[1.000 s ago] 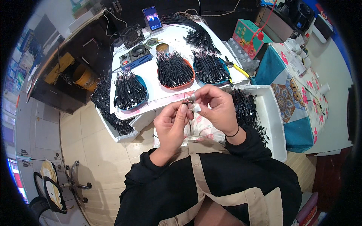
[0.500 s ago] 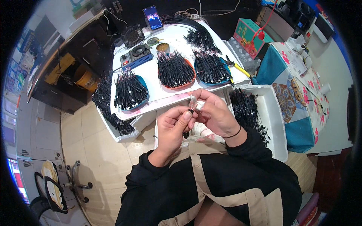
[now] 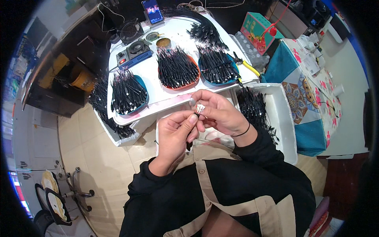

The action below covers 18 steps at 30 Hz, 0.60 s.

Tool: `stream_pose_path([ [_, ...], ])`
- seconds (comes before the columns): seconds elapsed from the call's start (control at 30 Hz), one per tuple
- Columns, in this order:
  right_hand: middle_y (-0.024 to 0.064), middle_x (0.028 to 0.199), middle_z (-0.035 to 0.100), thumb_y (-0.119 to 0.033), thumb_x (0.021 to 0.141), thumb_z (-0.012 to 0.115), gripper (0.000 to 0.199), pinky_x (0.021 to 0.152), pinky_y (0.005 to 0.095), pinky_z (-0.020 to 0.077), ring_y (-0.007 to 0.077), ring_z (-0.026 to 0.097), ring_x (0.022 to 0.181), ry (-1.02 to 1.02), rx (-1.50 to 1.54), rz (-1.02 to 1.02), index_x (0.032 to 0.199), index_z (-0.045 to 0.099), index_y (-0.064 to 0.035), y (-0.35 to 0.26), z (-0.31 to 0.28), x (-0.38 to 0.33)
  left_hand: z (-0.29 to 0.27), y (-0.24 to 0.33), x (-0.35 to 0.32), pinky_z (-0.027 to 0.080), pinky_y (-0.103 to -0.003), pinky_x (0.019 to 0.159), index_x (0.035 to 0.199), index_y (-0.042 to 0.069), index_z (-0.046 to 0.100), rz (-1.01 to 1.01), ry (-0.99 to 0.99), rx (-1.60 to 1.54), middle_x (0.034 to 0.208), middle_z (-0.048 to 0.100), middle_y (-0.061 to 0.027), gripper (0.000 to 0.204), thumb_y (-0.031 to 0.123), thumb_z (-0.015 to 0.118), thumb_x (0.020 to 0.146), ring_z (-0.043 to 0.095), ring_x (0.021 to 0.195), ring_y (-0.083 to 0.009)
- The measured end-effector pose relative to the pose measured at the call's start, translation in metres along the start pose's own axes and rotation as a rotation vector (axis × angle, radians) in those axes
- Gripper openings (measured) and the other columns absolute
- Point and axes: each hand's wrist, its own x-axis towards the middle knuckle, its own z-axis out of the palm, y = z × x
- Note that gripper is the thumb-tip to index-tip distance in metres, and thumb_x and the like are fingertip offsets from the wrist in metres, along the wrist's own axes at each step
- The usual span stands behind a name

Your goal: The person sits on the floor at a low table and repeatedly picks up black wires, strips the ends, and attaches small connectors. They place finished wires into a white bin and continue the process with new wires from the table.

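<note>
Close in front of my body, both hands meet at a short black cable (image 3: 189, 145), mostly hidden by my fingers. My left hand (image 3: 175, 130) is closed, thumb and forefinger pinching it near its end. Fine, light reddish wires (image 3: 198, 111) fan out from that end. At these wires my right hand (image 3: 224, 114) is closed too, thumb and fingers pressed around them. White coverings wrap some right fingertips, and a dark band circles that wrist. Just beyond my hands, a red tray (image 3: 194, 81) and two blue trays (image 3: 146, 103) hold bundles of similar black cables.
The white table (image 3: 158, 98) also bears a blue soldering device (image 3: 136, 55), a round tin (image 3: 163, 42), a lit phone (image 3: 152, 12) and yellow-handled pliers (image 3: 250, 68). White foam boxes of cables stand left and right (image 3: 286, 118). A swivel chair (image 3: 59, 197) is at lower left.
The whole view has shifted slightly, so the table sits further left and higher. My hands stay together, and the right fingers have changed position a little at the wires.
</note>
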Motion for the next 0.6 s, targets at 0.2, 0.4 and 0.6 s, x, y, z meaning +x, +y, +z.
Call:
stream_pose_path([
  [0.2,0.002,0.096,0.058,-0.021,0.089,0.066,0.037,0.049,0.0137,0.0359,0.0092,0.062,0.066,0.023,-0.034,0.003,0.114,0.043,-0.0051,-0.001,-0.012,0.009,-0.005,-0.007,0.009,0.031,-0.017,0.046,0.099,-0.008,0.062,-0.054,0.061,-0.006,0.075,0.063,-0.0125,0.017,0.005,0.052,0.095,0.04,0.049,-0.0053],
  [0.4,0.001,0.095,0.053,-0.016,0.087,0.067,0.044,0.053,0.0137,0.0375,0.004,0.054,0.072,0.12,-0.068,0.036,0.121,0.042,-0.0056,-0.002,-0.021,0.019,-0.017,-0.006,0.021,0.034,-0.018,0.052,0.1,-0.008,0.063,-0.159,0.025,0.049,0.079,0.064,-0.0089,0.016,0.003,0.053,0.093,0.043,0.057,-0.0058],
  [0.6,0.0026,0.098,0.048,-0.013,0.084,0.069,0.055,0.074,0.0215,0.0448,0.0091,0.051,0.089,0.074,-0.175,-0.075,0.129,0.038,-0.0043,0.002,-0.023,0.027,-0.026,-0.003,0.022,0.035,-0.018,0.054,0.101,-0.008,0.064,-0.153,-0.002,0.184,0.079,0.065,-0.0084,0.016,0.001,0.053,0.093,0.045,0.061,-0.0059],
])
